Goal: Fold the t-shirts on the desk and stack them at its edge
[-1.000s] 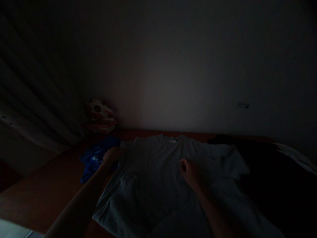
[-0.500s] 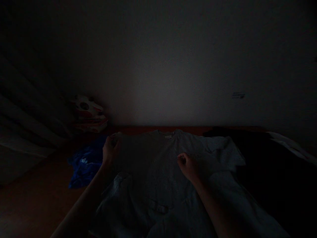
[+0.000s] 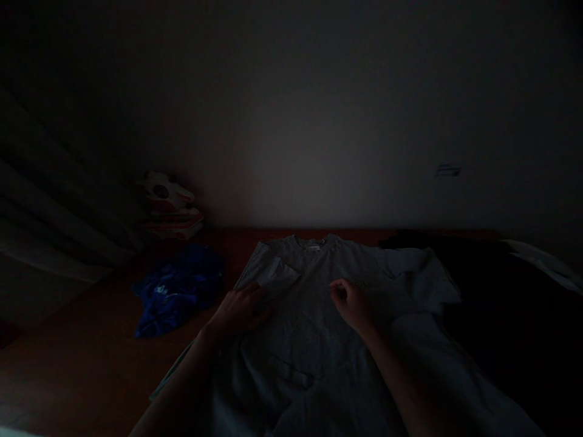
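In a dim room, a person is working over a pale grey T-shirt (image 3: 310, 340) that is lying front-up on a reddish-brown wooden surface (image 3: 91, 364), its collar pointing toward the far wall (image 3: 319, 121). The left hand (image 3: 241, 311) is lying palm-down on the shirt's left side, fingers (image 3: 259, 298) stretched out and close together, pressing on the edge of the left sleeve (image 3: 273, 273), which is folded inward over the chest. The right hand (image 3: 350, 303) is resting near the middle of the chest, its fingers curled in toward the thumb; they are appearing to pinch a small bit of the fabric (the light is too poor to tell whether cloth is truly caught between them). The shirt's right sleeve (image 3: 432, 279) is lying spread out flat, well apart from either hand. A crumpled blue plastic bag (image 3: 175, 291) is sitting on the wood just beside the shirt, left of the left hand. Farther back, against the wall and next to a hanging curtain (image 3: 54, 206), a small red-and-white stack of items (image 3: 168, 209) is standing. A dark cloth (image 3: 501, 303) is covering the surface to the right of the shirt.
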{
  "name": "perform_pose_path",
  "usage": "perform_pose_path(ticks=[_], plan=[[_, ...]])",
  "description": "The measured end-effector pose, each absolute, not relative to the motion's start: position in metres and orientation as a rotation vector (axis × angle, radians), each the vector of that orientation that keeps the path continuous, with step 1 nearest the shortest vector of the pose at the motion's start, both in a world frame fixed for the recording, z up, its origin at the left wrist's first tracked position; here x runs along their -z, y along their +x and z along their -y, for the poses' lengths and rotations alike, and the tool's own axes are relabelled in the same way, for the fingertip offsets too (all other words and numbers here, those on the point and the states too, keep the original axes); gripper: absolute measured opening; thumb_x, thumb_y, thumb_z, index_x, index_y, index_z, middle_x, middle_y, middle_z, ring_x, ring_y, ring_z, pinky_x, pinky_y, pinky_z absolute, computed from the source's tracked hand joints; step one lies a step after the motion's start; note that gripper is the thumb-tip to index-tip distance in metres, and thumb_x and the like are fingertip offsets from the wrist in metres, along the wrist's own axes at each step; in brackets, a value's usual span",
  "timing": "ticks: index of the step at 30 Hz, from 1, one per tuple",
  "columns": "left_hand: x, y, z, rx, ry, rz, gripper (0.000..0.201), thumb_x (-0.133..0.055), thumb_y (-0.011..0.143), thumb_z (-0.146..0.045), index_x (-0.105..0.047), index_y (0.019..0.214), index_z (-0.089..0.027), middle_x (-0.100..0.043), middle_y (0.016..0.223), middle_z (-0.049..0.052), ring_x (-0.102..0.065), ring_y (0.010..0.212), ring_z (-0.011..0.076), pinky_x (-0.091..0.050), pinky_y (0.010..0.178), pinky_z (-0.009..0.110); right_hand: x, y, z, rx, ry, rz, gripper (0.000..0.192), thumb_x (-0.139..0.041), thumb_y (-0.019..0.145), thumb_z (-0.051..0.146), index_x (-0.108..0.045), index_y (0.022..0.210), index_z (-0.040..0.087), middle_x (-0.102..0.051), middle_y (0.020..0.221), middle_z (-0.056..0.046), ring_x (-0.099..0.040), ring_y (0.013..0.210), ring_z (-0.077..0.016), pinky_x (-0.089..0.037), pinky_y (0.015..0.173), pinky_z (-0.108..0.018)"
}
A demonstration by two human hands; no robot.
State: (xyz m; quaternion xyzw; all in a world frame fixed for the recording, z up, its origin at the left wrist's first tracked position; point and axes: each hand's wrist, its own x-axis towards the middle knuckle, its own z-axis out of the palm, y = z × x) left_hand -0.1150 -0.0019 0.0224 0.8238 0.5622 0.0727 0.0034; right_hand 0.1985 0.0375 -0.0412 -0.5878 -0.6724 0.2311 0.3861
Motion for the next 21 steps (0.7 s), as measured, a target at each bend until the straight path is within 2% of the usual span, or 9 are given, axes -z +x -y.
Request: perform_pose_path(ticks=[2,5,8,11,13,15,21], plan=[[-0.025,-0.113,0.004,-0.302,2.493,-1.737,0.037,-0.053,0.093,-0.054,-0.071,0.109,-0.026,-0.073,0.111,0.009,-0.072,0.092,0.0256,-0.055,0.079,0.035,0.04,0.198,-0.037,-0.592,-1.51,1.712,0.02,-0.052,0.083,0.031,-0.067,0.095,0.024,-0.07,0.073,0.0,-0.067,0.067,-0.0181,-0.047,0.065,-0.029],[-0.027,-0.113,0.003,-0.485,2.28,-1.754,0.041,-0.048,0.095,-0.057,-0.073,0.097,-0.025,-0.077,0.098,0.007,-0.074,0.086,0.0234,-0.055,0.075,0.031,0.036,0.197,-0.036,-0.588,-1.531,1.713,0.018,-0.053,0.084,0.029,-0.067,0.095,0.023,-0.071,0.074,-0.001,-0.067,0.067,-0.0177,-0.046,0.063,-0.028],[-0.025,-0.114,-0.01,-0.625,2.113,-1.85,0.043,-0.044,0.095,-0.055,-0.073,0.095,-0.023,-0.078,0.094,0.005,-0.074,0.084,0.0229,-0.055,0.074,0.03,0.032,0.197,-0.035,-0.611,-1.516,1.72,0.017,-0.055,0.084,0.026,-0.067,0.095,0.023,-0.073,0.078,-0.002,-0.07,0.072,-0.0183,-0.047,0.066,-0.028],[-0.015,-0.108,-0.036,-0.635,2.22,-1.851,0.042,-0.045,0.094,-0.048,-0.071,0.113,-0.022,-0.076,0.117,0.008,-0.073,0.104,0.0261,-0.055,0.091,0.034,0.031,0.197,-0.035,-0.609,-1.513,1.72,0.015,-0.056,0.085,0.024,-0.067,0.095,0.023,-0.074,0.08,-0.002,-0.07,0.075,-0.0185,-0.048,0.069,-0.028],[-0.006,-0.101,-0.058,-0.565,2.368,-1.797,0.047,-0.041,0.096,-0.043,-0.064,0.13,-0.019,-0.068,0.136,0.01,-0.063,0.125,0.028,-0.048,0.107,0.039,0.031,0.197,-0.034,-0.613,-1.519,1.717,0.015,-0.056,0.085,0.024,-0.067,0.095,0.023,-0.074,0.079,-0.002,-0.07,0.074,-0.0181,-0.048,0.069,-0.028],[0.003,-0.096,-0.078,-0.485,2.459,-1.765,0.052,-0.038,0.098,-0.041,-0.056,0.14,-0.017,-0.059,0.147,0.013,-0.052,0.138,0.0292,-0.039,0.116,0.044,0.03,0.197,-0.033,-0.625,-1.52,1.719,0.015,-0.055,0.085,0.023,-0.066,0.095,0.023,-0.074,0.079,-0.001,-0.07,0.074,-0.0177,-0.048,0.069,-0.028],[0.019,-0.098,-0.107,-0.3,2.267,-2.1,0.073,-0.045,0.089,-0.071,-0.054,0.144,-0.022,-0.046,0.156,0.019,-0.031,0.148,0.0439,-0.026,0.115,0.065,0.029,0.198,-0.034,-0.604,-1.551,1.73,0.014,-0.056,0.087,0.025,-0.068,0.095,0.023,-0.073,0.076,-0.001,-0.069,0.069,-0.017,-0.046,0.064,-0.026]])
